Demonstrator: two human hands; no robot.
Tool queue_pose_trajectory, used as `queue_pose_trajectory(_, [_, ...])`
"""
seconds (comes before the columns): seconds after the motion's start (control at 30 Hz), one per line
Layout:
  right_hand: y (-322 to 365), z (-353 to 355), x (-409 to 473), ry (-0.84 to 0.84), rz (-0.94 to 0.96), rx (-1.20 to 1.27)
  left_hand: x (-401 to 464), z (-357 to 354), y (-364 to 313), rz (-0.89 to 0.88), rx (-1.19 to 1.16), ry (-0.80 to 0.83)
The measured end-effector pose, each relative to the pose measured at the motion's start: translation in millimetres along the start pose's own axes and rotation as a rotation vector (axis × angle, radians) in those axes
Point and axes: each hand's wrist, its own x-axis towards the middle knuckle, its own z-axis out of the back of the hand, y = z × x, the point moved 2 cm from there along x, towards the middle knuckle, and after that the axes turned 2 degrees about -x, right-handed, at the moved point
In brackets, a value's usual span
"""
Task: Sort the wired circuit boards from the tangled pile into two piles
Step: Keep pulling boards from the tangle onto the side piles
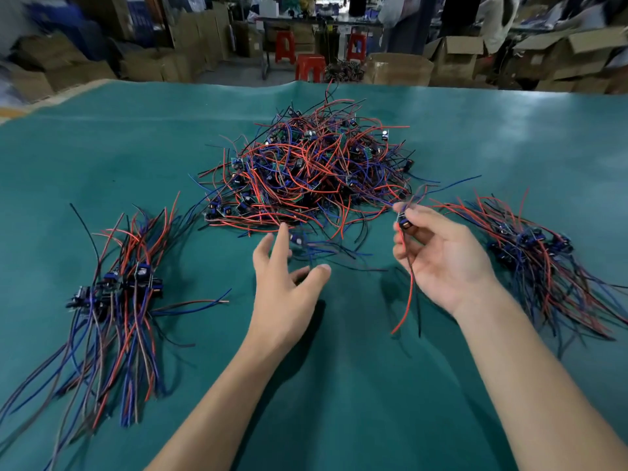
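Right hand (438, 253) palm up, fingertips pinching one wired board (403, 223), its red and black leads dangling toward near edge, blue lead trailing far into tangled pile (316, 168). Right pile (537, 246) just right of that hand, wires running near-right; likely drop spot, right hand nearer. Left hand (289, 283) spread wide, holding nothing, fingertips at pile's near fringe, seemingly reaching for next board. Left pile (115, 294) well apart, far left on green mat (339, 385).
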Motion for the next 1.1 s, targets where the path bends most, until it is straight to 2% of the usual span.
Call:
queue_pose_trajectory(0.07, [-6.8,-7.1,-1.4,0.056,-0.047,-0.085,-1.2,1.8,-4.5,-0.071,0.112,-0.064])
queue_pose_trajectory(0.13, [-16.3,-16.5,-2.6,0.101,-0.077,-0.178,-0.6,4.1,-9.5,-0.068,0.109,-0.087])
queue_pose_trajectory(0.23, [-34.2,-33.0,-5.7,0.110,-0.080,-0.246,-2.8,-3.2,-10.4,0.063,-0.220,0.105])
queue_pose_trajectory(0.3, [-44.1,-39.3,-7.2,0.072,-0.046,-0.290,-6.5,-8.7,-11.2,0.066,-0.274,0.220])
queue_pose_trajectory(0.43, [-49.7,-39.1,-6.8,0.002,0.070,-0.448,-7.1,-9.6,-9.0,0.076,-0.297,0.253])
queue_pose_trajectory(0.6, [-41.6,-34.5,-6.4,0.076,-0.005,-0.407,-7.5,-10.2,-10.2,0.250,-0.467,0.313])
queue_pose_trajectory(0.7, [-39.1,-31.0,-4.8,0.098,-0.025,-0.417,-8.0,-11.8,-13.6,0.280,-0.482,0.370])
queue_pose_trajectory(0.8, [-38.3,-26.7,0.2,-0.008,0.044,-0.433,-7.7,-10.6,-13.8,0.300,-0.464,0.393])
queue_pose_trajectory(0.9, [-32.9,-15.1,6.6,-0.178,0.195,-0.583,-9.8,-12.0,-13.8,0.330,-0.427,0.436])
queue_pose_trajectory(1.1, [-24.2,5.0,16.9,-0.401,0.398,-0.770,-13.8,-13.5,-13.3,0.328,-0.356,0.518])
